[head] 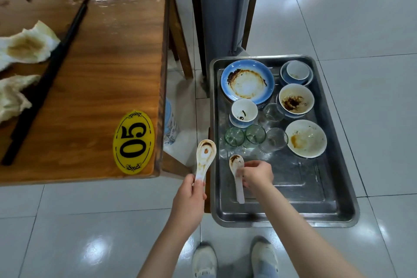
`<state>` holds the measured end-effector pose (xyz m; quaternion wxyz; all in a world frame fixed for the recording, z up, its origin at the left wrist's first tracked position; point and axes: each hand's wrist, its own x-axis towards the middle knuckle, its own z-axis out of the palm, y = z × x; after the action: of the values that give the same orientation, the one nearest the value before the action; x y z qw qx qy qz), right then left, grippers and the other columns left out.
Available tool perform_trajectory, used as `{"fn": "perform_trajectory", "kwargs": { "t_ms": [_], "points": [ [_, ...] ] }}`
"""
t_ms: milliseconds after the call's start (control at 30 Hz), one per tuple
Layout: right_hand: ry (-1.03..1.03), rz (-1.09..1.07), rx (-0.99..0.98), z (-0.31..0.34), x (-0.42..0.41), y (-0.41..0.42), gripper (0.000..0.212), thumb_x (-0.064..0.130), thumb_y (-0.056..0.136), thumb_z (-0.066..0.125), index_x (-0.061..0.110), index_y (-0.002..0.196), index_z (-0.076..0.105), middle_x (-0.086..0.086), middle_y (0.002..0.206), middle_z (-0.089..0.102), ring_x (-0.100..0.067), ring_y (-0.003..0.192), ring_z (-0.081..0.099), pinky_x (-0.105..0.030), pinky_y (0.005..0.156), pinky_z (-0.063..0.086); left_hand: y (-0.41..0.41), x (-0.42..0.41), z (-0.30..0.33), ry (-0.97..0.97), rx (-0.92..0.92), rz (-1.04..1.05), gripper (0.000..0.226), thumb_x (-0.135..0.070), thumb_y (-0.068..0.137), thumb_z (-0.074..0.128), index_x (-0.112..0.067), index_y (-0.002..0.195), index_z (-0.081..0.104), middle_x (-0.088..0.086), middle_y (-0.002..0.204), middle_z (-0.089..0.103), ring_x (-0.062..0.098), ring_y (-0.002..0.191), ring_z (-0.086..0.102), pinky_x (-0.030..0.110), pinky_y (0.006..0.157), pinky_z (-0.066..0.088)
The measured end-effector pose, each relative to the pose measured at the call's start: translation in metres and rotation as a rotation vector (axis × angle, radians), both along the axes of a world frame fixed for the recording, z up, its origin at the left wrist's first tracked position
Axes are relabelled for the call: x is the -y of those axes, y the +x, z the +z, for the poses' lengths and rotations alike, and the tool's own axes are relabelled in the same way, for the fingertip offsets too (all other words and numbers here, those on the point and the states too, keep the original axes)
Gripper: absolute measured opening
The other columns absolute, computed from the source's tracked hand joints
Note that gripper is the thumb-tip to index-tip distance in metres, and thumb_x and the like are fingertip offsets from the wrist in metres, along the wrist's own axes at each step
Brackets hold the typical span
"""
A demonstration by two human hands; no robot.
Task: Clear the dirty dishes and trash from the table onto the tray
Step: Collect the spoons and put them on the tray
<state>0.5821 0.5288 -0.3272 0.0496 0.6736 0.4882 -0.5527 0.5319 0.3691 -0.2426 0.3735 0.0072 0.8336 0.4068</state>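
The left hand (190,198) pinches the handle of a stained white soup spoon (205,158), bowl end pointing away from the person, in the gap between the wooden table (101,79) and the metal tray (338,207). The right hand (257,175) is over the tray's near half, fingers curled round the middle of a second stained spoon (238,172). That spoon's handle end (240,197) lies on or just above the tray floor; contact cannot be confirmed.

Beyond the right hand, on the tray:
- Two green-tinted glasses (234,136) side by side, nearest the hand.
- Clear glasses (274,139) just to their right and behind.
- A small white cup (244,111) in a blue saucer behind the green glasses.
- A large blue-rimmed plate (247,80) with brown sauce rings at the far left corner.
- Three white bowls along the right side: a soiled bowl (305,138) nearest, a sauce-stained bowl (296,99) behind it, and a small bowl (297,71) farthest.

To the left of the left hand, on the table:
- A yellow oval number plate (133,142) marked "05" at the near corner.
- Black chopsticks (48,74) lying diagonally, farther left.
- Crumpled stained napkins (24,47) at the far left, touching the chopsticks.

Both shoes (204,259) stand on the tiled floor (67,232) below the hands.
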Motion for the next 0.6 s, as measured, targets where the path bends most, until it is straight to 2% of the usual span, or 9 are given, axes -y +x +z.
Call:
{"fn": "perform_trajectory", "kwargs": {
  "t_ms": [233, 333, 433, 467, 533, 600],
  "points": [
    [0.021, 0.101, -0.007, -0.003, 0.004, -0.011, 0.023, 0.008, 0.069, 0.08, 0.018, 0.074, 0.061, -0.002, 0.08, 0.064, -0.023, 0.082, 0.065, -0.04, 0.071, 0.059, 0.003, 0.001, -0.009, -0.019, 0.016, 0.011, 0.022, -0.027, 0.101, 0.036, -0.014, 0.105, 0.052, 0.0, 0.077, 0.05, 0.01, 0.064, 0.047, 0.02, 0.055, 0.04],
    [0.061, 0.148, -0.037, -0.003, 0.003, -0.009, 0.021, 0.017, 0.068, 0.083, 0.021, 0.069, 0.062, -0.002, 0.078, 0.067, -0.02, 0.076, 0.068, -0.038, 0.07, 0.059, 0.005, -0.003, -0.013, -0.023, 0.036, 0.018, 0.02, -0.027, 0.101, 0.036, -0.015, 0.107, 0.051, -0.001, 0.079, 0.051, 0.011, 0.066, 0.048, 0.021, 0.056, 0.041],
    [0.131, 0.22, -0.068, 0.001, -0.001, -0.002, 0.018, 0.027, 0.069, 0.082, 0.024, 0.064, 0.064, 0.001, 0.07, 0.07, -0.018, 0.071, 0.069, -0.039, 0.07, 0.059, 0.01, -0.008, -0.016, -0.016, 0.057, 0.021, 0.019, -0.026, 0.101, 0.037, -0.015, 0.101, 0.053, 0.0, 0.074, 0.05, 0.012, 0.062, 0.046, 0.025, 0.058, 0.041],
    [0.15, 0.238, -0.07, 0.003, -0.003, 0.003, 0.015, 0.03, 0.07, 0.08, 0.022, 0.07, 0.068, 0.0, 0.073, 0.071, -0.018, 0.074, 0.069, -0.039, 0.072, 0.058, 0.012, -0.011, -0.017, -0.018, 0.07, 0.028, 0.019, -0.026, 0.101, 0.037, -0.015, 0.099, 0.053, 0.001, 0.073, 0.05, 0.013, 0.062, 0.046, 0.026, 0.058, 0.04],
    [0.164, 0.247, -0.056, 0.007, -0.01, 0.013, 0.023, 0.033, 0.072, 0.078, 0.016, 0.087, 0.072, -0.001, 0.079, 0.072, -0.016, 0.073, 0.07, -0.037, 0.072, 0.058, 0.016, -0.019, -0.021, -0.028, 0.102, 0.049, 0.019, -0.026, 0.1, 0.038, -0.015, 0.098, 0.053, 0.001, 0.073, 0.051, 0.013, 0.062, 0.047, 0.024, 0.055, 0.04],
    [0.186, 0.249, -0.038, 0.014, -0.021, 0.026, 0.02, 0.03, 0.076, 0.073, 0.015, 0.089, 0.071, 0.002, 0.072, 0.071, -0.008, 0.057, 0.068, -0.031, 0.064, 0.058, 0.022, -0.03, -0.025, -0.03, 0.151, 0.086, 0.018, -0.027, 0.1, 0.038, -0.017, 0.098, 0.053, 0.002, 0.075, 0.052, 0.013, 0.063, 0.048, 0.023, 0.053, 0.041]
  ]
}}
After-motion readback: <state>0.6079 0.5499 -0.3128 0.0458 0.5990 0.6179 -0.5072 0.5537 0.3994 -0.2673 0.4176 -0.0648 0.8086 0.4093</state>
